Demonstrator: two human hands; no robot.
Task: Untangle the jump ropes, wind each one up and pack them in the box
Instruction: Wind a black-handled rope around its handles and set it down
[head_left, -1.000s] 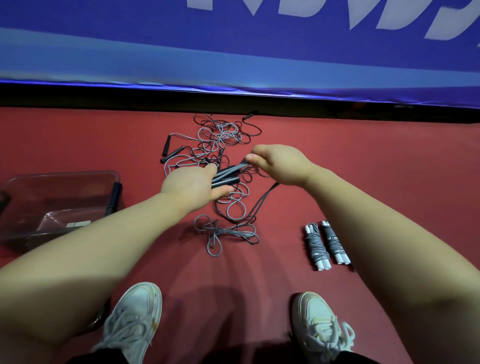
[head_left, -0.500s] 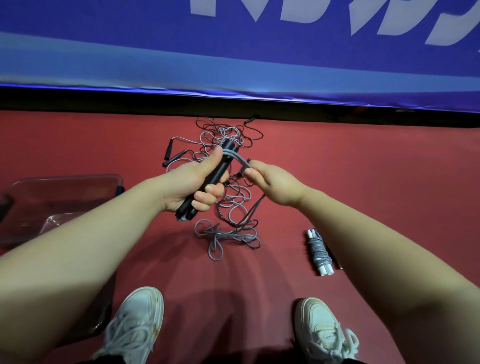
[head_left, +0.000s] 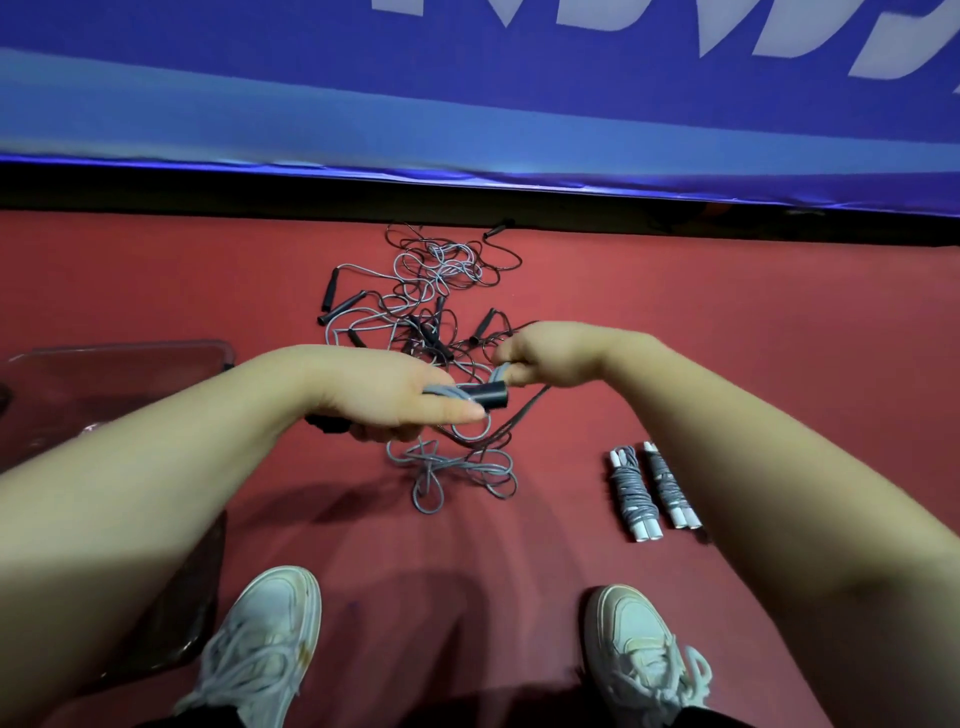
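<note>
A tangle of grey and black jump ropes with black handles lies on the red floor ahead of me. My left hand grips a pair of black handles lying sideways, a turn of grey rope across them. My right hand pinches the grey rope right beside the handles' end. The rest of that rope lies in loose loops on the floor below my hands. Two wound grey ropes with white handles lie at the right. The clear plastic box stands at the left, partly behind my left forearm.
A blue padded barrier with white lettering runs along the far edge of the floor. My two white sneakers stand at the bottom of the view. A black box handle shows on the box's right side.
My left hand has turned the black handles from pointing away to lying sideways and drawn them nearer. My right hand has brought the grey rope over the handles' end.
</note>
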